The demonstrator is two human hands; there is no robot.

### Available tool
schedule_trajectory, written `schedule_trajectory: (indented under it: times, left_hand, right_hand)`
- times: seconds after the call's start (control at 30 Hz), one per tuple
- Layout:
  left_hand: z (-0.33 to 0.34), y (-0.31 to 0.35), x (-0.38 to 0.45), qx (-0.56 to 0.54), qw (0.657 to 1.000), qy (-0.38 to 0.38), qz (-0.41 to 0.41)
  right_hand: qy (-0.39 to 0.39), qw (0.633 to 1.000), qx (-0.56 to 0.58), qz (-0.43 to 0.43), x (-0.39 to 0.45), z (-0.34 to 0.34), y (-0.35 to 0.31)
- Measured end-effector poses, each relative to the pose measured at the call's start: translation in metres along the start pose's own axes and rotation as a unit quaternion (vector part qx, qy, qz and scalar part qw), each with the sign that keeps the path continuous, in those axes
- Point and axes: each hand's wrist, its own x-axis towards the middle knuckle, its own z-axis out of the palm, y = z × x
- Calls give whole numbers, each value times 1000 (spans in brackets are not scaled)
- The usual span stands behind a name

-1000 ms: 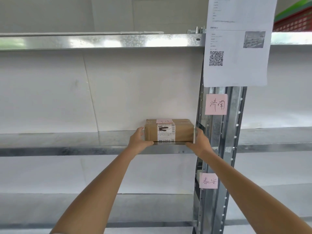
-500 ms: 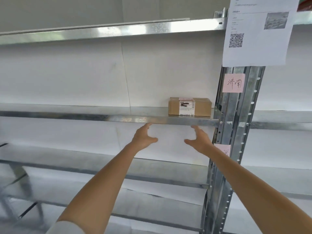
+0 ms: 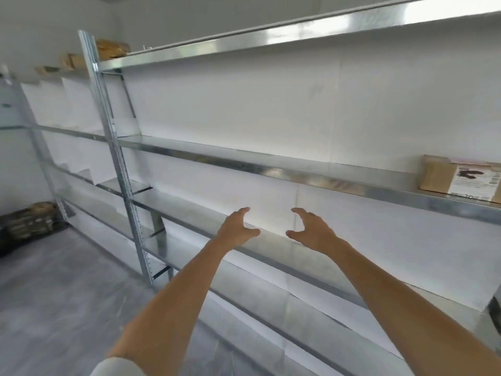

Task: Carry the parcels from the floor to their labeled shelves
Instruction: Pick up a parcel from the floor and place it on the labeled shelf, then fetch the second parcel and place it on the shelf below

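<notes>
While both arms reach forward, left hand [image 3: 235, 231] and right hand [image 3: 311, 232] spread and holding nothing, brown parcel [image 3: 461, 177] resting on metal shelf [image 3: 271, 165] at far right, well apart from hands

I count two hands, left hand [image 3: 236, 231] and right hand [image 3: 314, 231], one labelled parcel [image 3: 458, 177] on the shelf [image 3: 271, 164], one upright post [image 3: 108, 137], one dark heap [image 3: 29, 221] on the floor [image 3: 54, 294]

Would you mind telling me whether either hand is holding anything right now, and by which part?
Nothing is held. The left hand and right hand are both open and empty, fingers spread in the air, apart from the cardboard parcel resting on the shelf.
</notes>
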Motion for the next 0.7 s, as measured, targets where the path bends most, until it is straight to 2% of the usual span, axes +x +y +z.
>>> schedule_trajectory:
  times: [0.23, 0.43, 0.7]
  left_hand:
    - [-112, -133, 12, 32, 996, 40, -68]
    - [-205, -233, -6, 64, 983, 101, -137]
    - [-306, -350, -55, 82, 951, 176, -242]
  right_hand:
    - [-68, 991, -58, -99, 76, 109, -135]
    - [-114, 979, 9, -171, 118, 198, -255]
    - [-219, 936, 69, -268, 152, 307, -393]
